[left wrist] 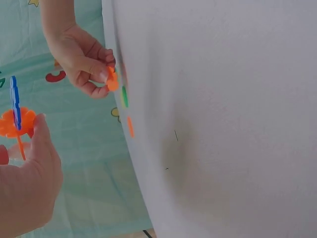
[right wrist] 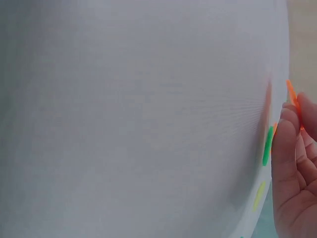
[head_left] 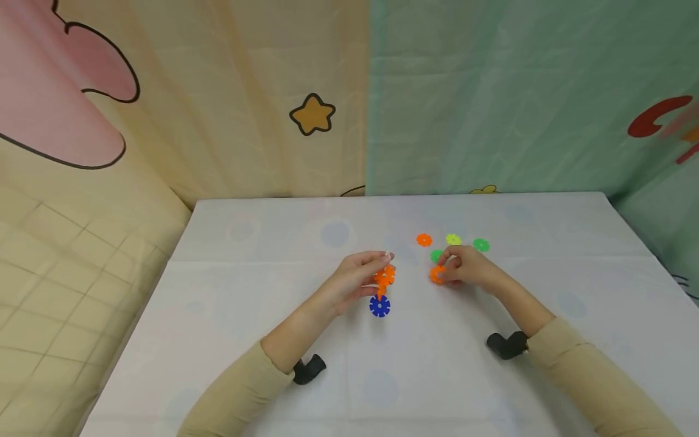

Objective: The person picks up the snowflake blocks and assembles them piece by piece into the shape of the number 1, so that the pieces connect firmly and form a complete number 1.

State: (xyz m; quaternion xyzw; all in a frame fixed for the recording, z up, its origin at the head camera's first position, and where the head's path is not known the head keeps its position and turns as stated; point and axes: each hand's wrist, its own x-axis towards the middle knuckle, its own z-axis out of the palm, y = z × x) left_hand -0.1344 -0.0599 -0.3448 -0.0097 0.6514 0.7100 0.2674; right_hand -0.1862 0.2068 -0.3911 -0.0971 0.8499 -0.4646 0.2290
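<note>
My left hand (head_left: 354, 280) holds a small joined piece of notched plastic snowflake discs. Orange discs (head_left: 385, 275) sit at its top by the fingers, and a blue disc (head_left: 380, 306) hangs at the bottom. In the left wrist view the blue disc (left wrist: 16, 101) stands crosswise in the slot of an orange disc (left wrist: 7, 125). To the right, my right hand (head_left: 471, 267) pinches a single orange disc (head_left: 436, 275) between thumb and fingers. That orange disc (right wrist: 291, 90) tilts up edge-on in the right wrist view. A gap separates the two hands.
Loose discs lie just beyond my right hand: an orange one (head_left: 424, 240), a yellow one (head_left: 453, 239), a green one (head_left: 481, 244) and another green one (head_left: 436, 255). They rest on a white-covered table (head_left: 262, 315), with a patterned curtain (head_left: 491, 109) behind its far edge.
</note>
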